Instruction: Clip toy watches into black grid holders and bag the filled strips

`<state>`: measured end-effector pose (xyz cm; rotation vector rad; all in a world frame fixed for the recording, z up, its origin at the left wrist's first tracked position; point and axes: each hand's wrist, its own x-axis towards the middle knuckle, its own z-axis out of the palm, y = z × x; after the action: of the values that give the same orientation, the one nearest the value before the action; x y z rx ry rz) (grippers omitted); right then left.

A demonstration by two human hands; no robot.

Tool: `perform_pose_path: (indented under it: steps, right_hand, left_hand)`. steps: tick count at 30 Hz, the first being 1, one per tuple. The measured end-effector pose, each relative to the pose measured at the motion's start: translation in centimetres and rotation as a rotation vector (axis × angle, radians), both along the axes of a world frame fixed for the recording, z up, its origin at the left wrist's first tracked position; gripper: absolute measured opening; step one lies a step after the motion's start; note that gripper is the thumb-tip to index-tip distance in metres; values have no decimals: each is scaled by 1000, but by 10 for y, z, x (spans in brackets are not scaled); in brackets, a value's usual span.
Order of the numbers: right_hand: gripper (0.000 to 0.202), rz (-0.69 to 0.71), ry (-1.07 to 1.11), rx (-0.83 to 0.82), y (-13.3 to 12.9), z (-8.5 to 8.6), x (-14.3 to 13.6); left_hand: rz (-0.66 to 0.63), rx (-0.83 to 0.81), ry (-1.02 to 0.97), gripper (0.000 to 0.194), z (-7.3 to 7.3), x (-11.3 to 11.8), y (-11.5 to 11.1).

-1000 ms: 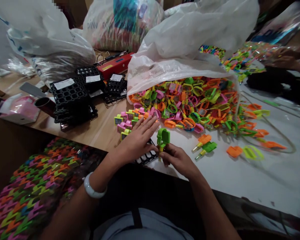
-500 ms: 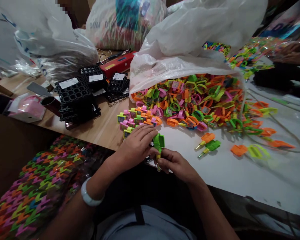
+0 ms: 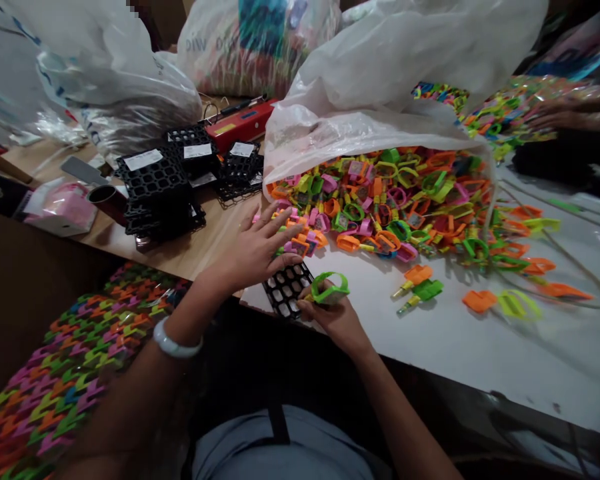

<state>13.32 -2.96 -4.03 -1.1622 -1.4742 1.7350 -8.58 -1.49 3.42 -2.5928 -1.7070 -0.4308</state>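
My left hand [image 3: 253, 245] is open, with its fingers spread over rows of small coloured toy watches [image 3: 300, 233], and it covers part of them. Those watches sit at the far end of a black perforated tray [image 3: 285, 288], whose near holes show bare. Pinched in my right hand [image 3: 340, 325] is a green toy watch [image 3: 331, 289], its looped band upward, just over the tray's near right side. Two loose toy watches, one orange [image 3: 419, 274] and one green [image 3: 427, 289], lie to the right; each has a clear-tipped tube.
A white plastic bag [image 3: 380, 100] spills a heap of toy watches [image 3: 390, 200]. Stacked black trays [image 3: 155, 187], a dark cup [image 3: 107, 201] and a red box [image 3: 243, 125] stand left. Packed toys [image 3: 65, 373] lie below the table edge. Another person's hand [image 3: 560, 115] is at far right.
My left hand has lifted off the green watch and moved left, fingers spreading over the rows. My right hand keeps the watch, now turned loop-up, and the tray's near holes have come into view.
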Motion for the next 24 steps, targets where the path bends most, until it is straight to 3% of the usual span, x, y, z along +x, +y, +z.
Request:
perform_pose_path:
  steps: [5, 9, 14, 18, 24]
  right_hand:
    - [27, -1, 35, 26, 6, -14, -43]
    - [18, 7, -101, 173, 14, -29, -62]
    - [17, -53, -281, 526, 16, -44, -63]
    - [18, -76, -296, 502, 13, -46, -59]
    - [21, 51, -380, 504, 12, -43, -55]
  left_hand:
    - [-22, -82, 46, 53, -17, 0, 18]
    - [-21, -127, 6, 49, -17, -1, 20]
    - [-20, -173, -11, 49, -15, -3, 22]
    - [-4, -145, -16, 50, -20, -2, 22]
    - [-1, -112, -39, 50, -24, -2, 22]
